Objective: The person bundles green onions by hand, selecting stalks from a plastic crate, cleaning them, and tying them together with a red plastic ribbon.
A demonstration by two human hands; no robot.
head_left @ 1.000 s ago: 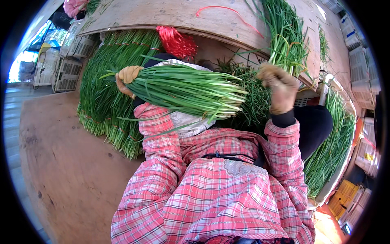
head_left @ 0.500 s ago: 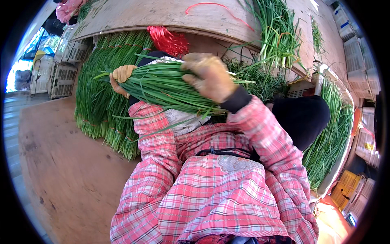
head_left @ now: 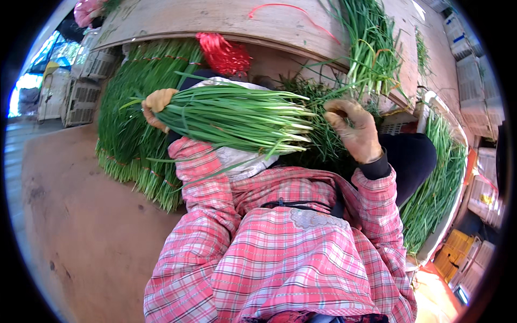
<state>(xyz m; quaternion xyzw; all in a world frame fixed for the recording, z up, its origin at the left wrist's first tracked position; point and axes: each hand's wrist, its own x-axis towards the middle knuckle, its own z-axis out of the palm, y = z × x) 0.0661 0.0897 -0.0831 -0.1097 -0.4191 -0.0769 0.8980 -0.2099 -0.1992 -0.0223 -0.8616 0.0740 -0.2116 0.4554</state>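
My left hand (head_left: 157, 106) is clamped around one end of a gathered bunch of green onions (head_left: 237, 119) held across my lap; my right hand (head_left: 356, 129) is curled at the other end, grip unclear. No tie visible on it yet, I judge; red ties (head_left: 223, 53) lie just beyond, finished bundles (head_left: 137, 124) stacked left.

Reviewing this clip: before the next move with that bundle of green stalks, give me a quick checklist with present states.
1. Left hand grips the green stalk bundle at one end: ok.
2. Bundle lies roughly level across the lap: ok.
3. Right hand off the bundle, at its loose tips: ok.
4. Tie around the bundle: cannot tell.
5. Red string bunch within reach beside the wooden board: ok.
6. Stacked bundles on the left stay apart from the held one: ok.
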